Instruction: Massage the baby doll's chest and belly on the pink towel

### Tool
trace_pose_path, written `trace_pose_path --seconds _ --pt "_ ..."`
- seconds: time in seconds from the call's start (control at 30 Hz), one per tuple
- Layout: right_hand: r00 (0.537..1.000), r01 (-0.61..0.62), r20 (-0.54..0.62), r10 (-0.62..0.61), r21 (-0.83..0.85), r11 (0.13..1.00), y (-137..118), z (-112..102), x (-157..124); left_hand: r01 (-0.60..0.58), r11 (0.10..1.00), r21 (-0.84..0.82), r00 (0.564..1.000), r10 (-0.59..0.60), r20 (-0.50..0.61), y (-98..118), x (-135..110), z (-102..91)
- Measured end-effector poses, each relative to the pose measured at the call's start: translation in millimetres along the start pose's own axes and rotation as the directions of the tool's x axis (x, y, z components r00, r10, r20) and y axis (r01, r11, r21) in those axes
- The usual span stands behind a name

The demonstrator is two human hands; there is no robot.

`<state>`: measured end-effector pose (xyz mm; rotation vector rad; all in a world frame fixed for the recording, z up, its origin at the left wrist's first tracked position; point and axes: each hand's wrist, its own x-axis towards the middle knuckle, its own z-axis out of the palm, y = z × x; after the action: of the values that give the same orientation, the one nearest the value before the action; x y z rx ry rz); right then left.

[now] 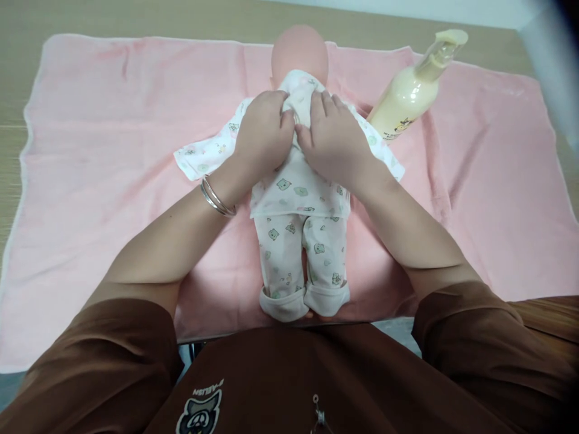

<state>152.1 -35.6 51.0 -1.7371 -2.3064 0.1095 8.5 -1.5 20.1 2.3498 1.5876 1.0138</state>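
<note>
A baby doll (299,51) lies on its back on a pink towel (113,150), head away from me, feet at the near table edge. It wears a white printed top (296,187) and matching trousers (289,253). My left hand (265,132) and my right hand (332,135) rest side by side on the doll's chest, fingers curled and pinching the top's fabric near the collar. Two thin bangles (217,199) circle my left wrist.
A cream pump bottle (409,90) stands on the towel just right of the doll's shoulder, close to my right hand. The towel covers a wooden table (136,18). A blurred pale object (549,66) shows at the upper right corner.
</note>
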Motion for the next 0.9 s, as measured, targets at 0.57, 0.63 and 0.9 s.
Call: trace_pose_path --seconds 0.57,0.63,0.9 --pt "0.993 0.076 -0.084 -0.079 -0.034 0.997 23 3 17 -0.098 0.987 0.129 0.995 0.095 0.032 23 -16 -9.7" --pt "0.997 0.067 -0.040 -0.068 -0.031 0.997 16 0 12 -0.045 0.999 0.024 0.999 0.045 -0.006 12 -8 -4.4" --pt "0.999 -0.011 0.029 0.013 -0.065 0.998 -9 -12 -9 0.070 0.991 -0.111 0.998 -0.070 0.000 -18 8 14.3"
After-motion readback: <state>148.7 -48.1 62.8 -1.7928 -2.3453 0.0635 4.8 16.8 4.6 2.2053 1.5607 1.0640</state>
